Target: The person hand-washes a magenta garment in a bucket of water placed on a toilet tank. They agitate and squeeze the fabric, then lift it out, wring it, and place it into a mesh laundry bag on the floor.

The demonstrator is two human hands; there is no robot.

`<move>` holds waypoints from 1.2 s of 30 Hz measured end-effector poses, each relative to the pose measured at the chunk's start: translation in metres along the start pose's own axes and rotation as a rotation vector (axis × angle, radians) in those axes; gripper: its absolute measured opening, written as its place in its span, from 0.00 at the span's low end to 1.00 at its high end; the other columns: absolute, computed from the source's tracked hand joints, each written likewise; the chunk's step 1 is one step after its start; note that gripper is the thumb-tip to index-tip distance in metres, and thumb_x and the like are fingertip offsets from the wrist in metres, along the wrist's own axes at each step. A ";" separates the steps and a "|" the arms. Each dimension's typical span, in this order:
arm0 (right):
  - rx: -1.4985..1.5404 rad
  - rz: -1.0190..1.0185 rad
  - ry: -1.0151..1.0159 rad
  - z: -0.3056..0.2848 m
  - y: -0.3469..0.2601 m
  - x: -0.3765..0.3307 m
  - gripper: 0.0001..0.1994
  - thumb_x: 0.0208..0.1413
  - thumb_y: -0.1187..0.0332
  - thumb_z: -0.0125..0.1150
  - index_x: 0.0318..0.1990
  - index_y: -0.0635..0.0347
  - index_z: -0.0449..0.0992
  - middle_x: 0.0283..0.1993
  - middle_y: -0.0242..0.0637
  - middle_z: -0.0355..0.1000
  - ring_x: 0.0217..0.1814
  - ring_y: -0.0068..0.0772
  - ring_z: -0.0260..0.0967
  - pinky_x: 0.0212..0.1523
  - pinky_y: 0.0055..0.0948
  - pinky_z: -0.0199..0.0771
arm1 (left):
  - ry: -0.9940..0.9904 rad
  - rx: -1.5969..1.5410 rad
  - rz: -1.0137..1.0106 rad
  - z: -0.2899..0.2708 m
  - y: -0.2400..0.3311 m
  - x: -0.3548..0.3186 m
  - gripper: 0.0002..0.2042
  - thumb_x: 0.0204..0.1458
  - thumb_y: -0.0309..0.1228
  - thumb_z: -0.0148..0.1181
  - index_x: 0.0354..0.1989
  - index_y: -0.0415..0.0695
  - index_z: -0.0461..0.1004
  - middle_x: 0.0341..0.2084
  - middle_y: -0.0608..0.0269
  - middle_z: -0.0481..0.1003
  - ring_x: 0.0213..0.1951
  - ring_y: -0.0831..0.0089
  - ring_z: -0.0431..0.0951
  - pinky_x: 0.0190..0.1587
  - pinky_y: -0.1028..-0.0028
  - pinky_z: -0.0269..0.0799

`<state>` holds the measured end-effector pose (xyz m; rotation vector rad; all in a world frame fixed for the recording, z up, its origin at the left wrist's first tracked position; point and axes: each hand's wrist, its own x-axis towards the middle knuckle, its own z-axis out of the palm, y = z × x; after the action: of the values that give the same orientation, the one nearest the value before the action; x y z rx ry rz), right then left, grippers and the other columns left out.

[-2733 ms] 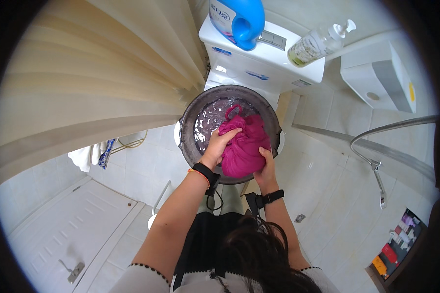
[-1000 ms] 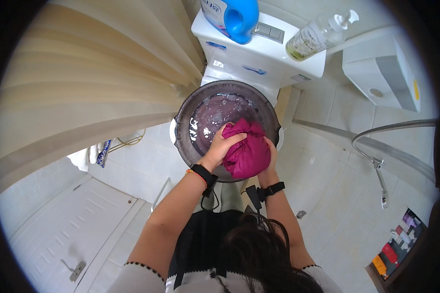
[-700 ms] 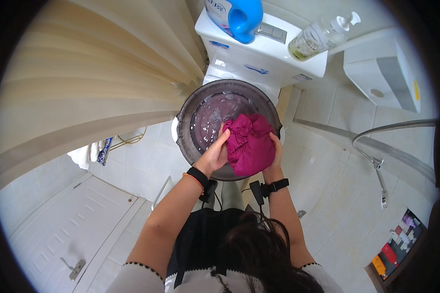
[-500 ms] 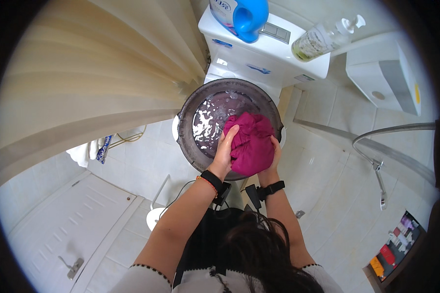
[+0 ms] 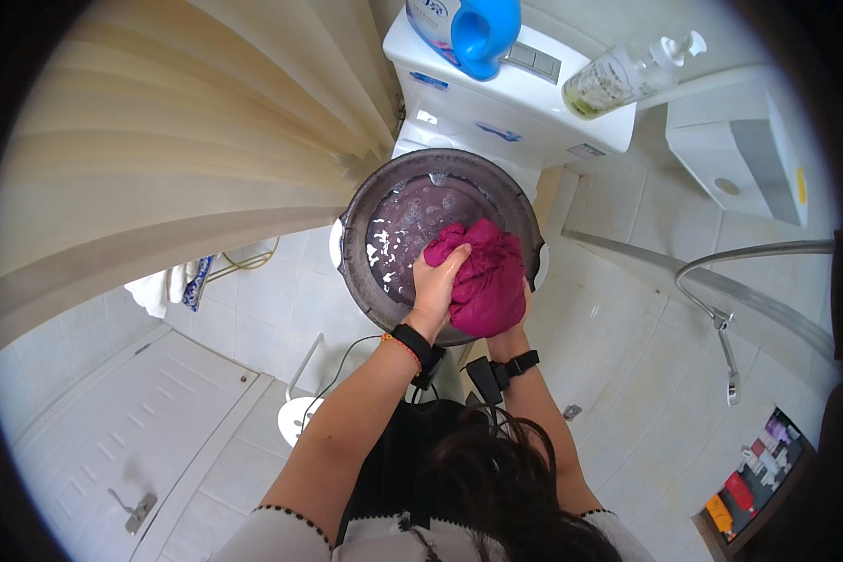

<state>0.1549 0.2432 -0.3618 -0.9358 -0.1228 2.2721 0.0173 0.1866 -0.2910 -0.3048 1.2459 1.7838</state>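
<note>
A bunched magenta cloth (image 5: 485, 281) is squeezed between my two hands over the right part of a dark round basin (image 5: 365, 290). My left hand (image 5: 434, 288) presses on its left side, thumb lying over the top folds. Around the lower right side curls my right hand (image 5: 512, 334), its fingers mostly hidden by the cloth. Water (image 5: 412, 211) with a few bubbles and bright reflections fills the basin's bottom. Both wrists wear black straps.
Behind the basin is a white toilet tank (image 5: 478, 108) carrying a blue detergent bottle (image 5: 482, 37) and a pump bottle (image 5: 618, 80). A beige curtain (image 5: 206, 140) hangs at left. At right are a metal rail (image 5: 646, 258) and a shower hose (image 5: 749, 245).
The cloth is more tightly bunched. My left thumb has moved inward over it, and my right hand has slid lower and further under. Reflections on the water have shrunk.
</note>
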 end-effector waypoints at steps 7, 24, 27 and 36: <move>-0.028 0.020 0.213 0.025 0.002 -0.010 0.25 0.71 0.55 0.41 0.65 0.61 0.70 0.66 0.44 0.72 0.66 0.46 0.71 0.69 0.45 0.68 | -0.037 0.106 0.002 -0.003 0.001 0.010 0.15 0.56 0.30 0.70 0.50 0.38 0.79 0.41 0.63 0.81 0.40 0.74 0.80 0.46 0.72 0.77; 0.108 0.217 -0.116 0.023 0.012 -0.027 0.29 0.73 0.46 0.35 0.72 0.52 0.62 0.71 0.39 0.65 0.70 0.44 0.66 0.71 0.46 0.67 | -0.145 0.827 0.683 0.026 0.032 -0.019 0.20 0.34 0.31 0.80 0.31 0.40 0.72 0.28 0.56 0.75 0.32 0.61 0.79 0.40 0.67 0.76; 0.124 0.187 -0.091 0.008 0.024 -0.023 0.29 0.74 0.46 0.34 0.72 0.53 0.61 0.71 0.40 0.66 0.70 0.44 0.67 0.71 0.46 0.68 | -0.155 0.893 0.703 0.028 0.034 -0.023 0.20 0.36 0.30 0.80 0.31 0.41 0.71 0.29 0.61 0.76 0.34 0.71 0.78 0.41 0.70 0.75; 0.171 0.256 -0.160 0.017 0.004 -0.039 0.29 0.73 0.47 0.35 0.73 0.53 0.61 0.73 0.42 0.63 0.71 0.46 0.65 0.71 0.48 0.68 | -0.419 0.715 0.191 0.006 0.049 -0.012 0.55 0.40 0.32 0.83 0.76 0.38 0.51 0.45 0.62 0.74 0.49 0.71 0.75 0.59 0.73 0.68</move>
<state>0.1620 0.2192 -0.3272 -0.7139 0.1284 2.5453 -0.0126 0.1816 -0.2499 0.5803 1.5278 1.3361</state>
